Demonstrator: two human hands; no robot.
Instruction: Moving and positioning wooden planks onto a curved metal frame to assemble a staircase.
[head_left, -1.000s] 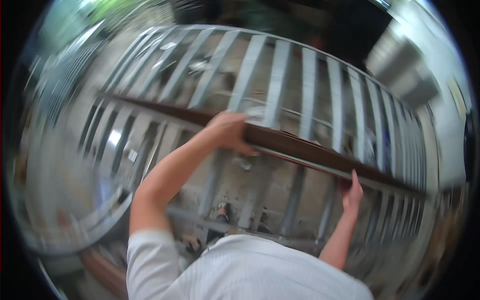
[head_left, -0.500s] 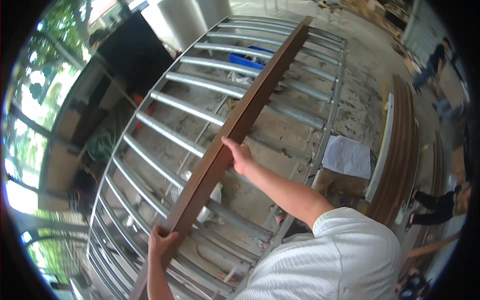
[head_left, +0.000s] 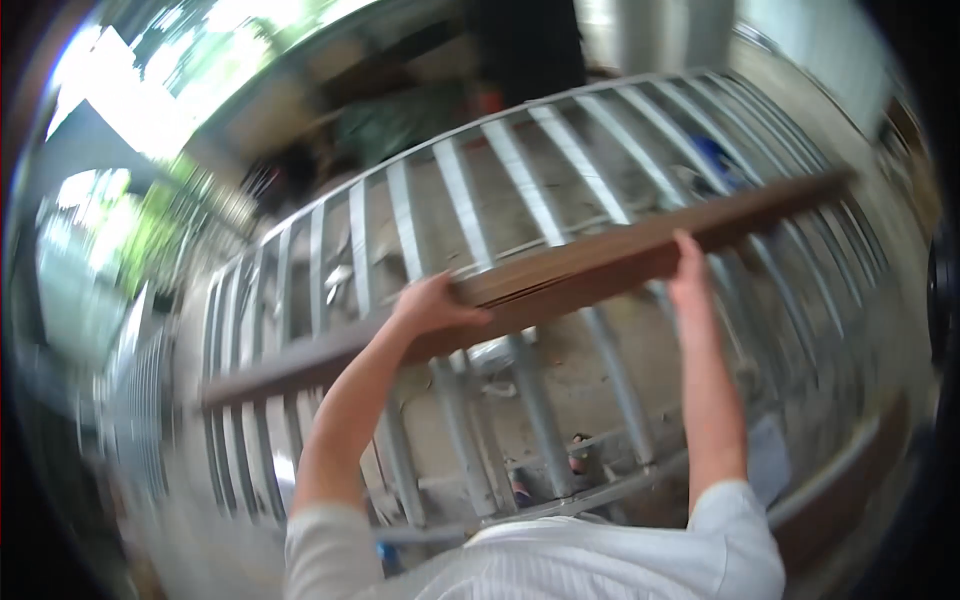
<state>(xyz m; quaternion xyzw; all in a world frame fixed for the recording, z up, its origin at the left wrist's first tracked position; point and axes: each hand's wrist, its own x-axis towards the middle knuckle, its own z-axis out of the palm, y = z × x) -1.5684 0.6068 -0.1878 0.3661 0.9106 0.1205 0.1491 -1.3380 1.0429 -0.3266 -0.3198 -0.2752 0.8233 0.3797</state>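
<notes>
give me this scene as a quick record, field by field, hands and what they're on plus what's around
left hand: on the brown beam, thumb along its near face
right hand: at the beam's near side, one digit at the upper edge, other fingers hidden
beam: long, straight, crossing over the grey metal frame; contact with its bars unclear
frame: many parallel bars, gaps showing the floor
far right: blue item seen between bars, too blurred to identify
image: motion-blurred toward the rim
</notes>
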